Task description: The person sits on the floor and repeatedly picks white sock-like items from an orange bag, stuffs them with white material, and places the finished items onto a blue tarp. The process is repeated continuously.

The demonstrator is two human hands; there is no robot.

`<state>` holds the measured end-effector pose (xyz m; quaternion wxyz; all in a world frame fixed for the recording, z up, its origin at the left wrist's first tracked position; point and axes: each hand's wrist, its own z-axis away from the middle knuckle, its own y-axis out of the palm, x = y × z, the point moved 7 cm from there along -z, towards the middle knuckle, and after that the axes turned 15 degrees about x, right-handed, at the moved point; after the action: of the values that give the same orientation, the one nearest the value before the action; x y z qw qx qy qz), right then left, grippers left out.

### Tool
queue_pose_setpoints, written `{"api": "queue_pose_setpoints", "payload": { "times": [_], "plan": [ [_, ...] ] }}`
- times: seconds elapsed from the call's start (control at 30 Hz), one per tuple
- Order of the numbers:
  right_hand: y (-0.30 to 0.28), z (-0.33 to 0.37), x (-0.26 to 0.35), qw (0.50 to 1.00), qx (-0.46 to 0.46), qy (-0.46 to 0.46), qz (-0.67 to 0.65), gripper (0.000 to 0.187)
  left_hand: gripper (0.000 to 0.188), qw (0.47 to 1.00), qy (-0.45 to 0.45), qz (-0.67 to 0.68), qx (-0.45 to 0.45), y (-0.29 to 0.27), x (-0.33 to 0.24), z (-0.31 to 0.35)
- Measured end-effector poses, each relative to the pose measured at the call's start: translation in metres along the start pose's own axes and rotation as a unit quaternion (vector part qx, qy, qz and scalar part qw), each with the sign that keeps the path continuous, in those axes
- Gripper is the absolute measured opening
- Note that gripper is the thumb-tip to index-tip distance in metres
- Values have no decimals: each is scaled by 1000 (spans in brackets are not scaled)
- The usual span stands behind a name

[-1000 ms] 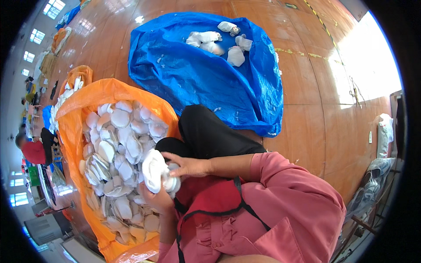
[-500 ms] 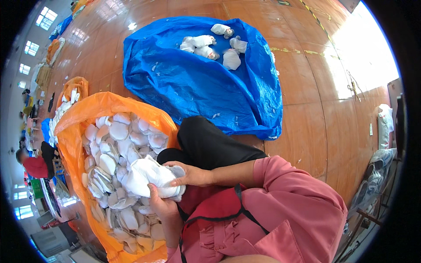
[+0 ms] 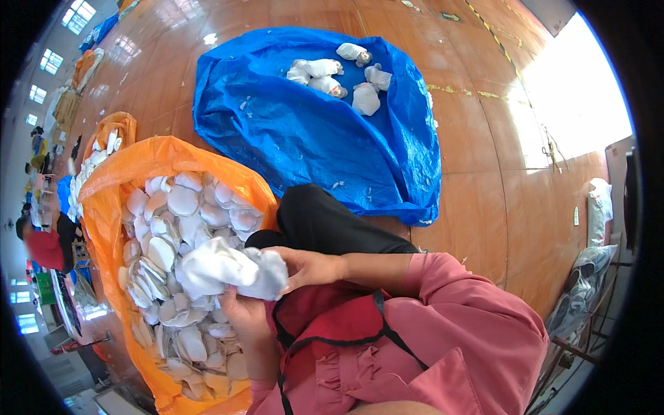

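Note:
Both hands hold a white cloth bundle (image 3: 211, 270) with a grey, fuzzy-looking end, above the pile of pads. My right hand (image 3: 311, 268) is closed round the grey end, fingers partly hidden by the cloth. From below, my left hand (image 3: 243, 315) grips the underside with its thumb near the white part. Under them is an orange sack (image 3: 149, 153), wide at the mouth, filled with pale, flat, rounded pads (image 3: 183, 200).
Beyond my black-trousered knee (image 3: 321, 214) a blue woven sheet or sack (image 3: 290, 152) lies on the brown floor, with several white bundles (image 3: 366, 99) on it. A smaller orange sack (image 3: 114, 128) stands far left. Clear plastic bags (image 3: 577, 287) lean at the right; a person (image 3: 48, 245) is at far left.
The white bundle has shifted slightly left and turned, showing more of its grey end. My left hand has moved a little down and left. The view has tilted slightly.

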<state>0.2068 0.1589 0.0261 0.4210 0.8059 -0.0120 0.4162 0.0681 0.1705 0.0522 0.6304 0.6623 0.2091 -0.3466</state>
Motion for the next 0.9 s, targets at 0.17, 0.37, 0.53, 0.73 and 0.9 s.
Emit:
{"api": "queue_pose_setpoints", "payload": {
  "times": [0.17, 0.37, 0.53, 0.73, 0.9],
  "plan": [
    [-4, 0, 38, 984, 51, -19, -170, 64, 41, 995, 21, -63, 72, -6, -8, -18],
    [1, 22, 52, 984, 102, 113, -89, 81, 32, 944, -302, 126, -35, -23, 56, -67],
    [-8, 40, 63, 990, 54, 125, 46, 101, 40, 948, -47, -195, 248, 29, 46, -71],
    [-61, 103, 130, 973, -224, -50, 11, 60, 30, 968, -29, -238, 79, 28, 28, -63],
    [-142, 180, 108, 908, -418, -21, 11, 40, 24, 949, -64, -289, -113, -82, 12, -18]
  ]
}}
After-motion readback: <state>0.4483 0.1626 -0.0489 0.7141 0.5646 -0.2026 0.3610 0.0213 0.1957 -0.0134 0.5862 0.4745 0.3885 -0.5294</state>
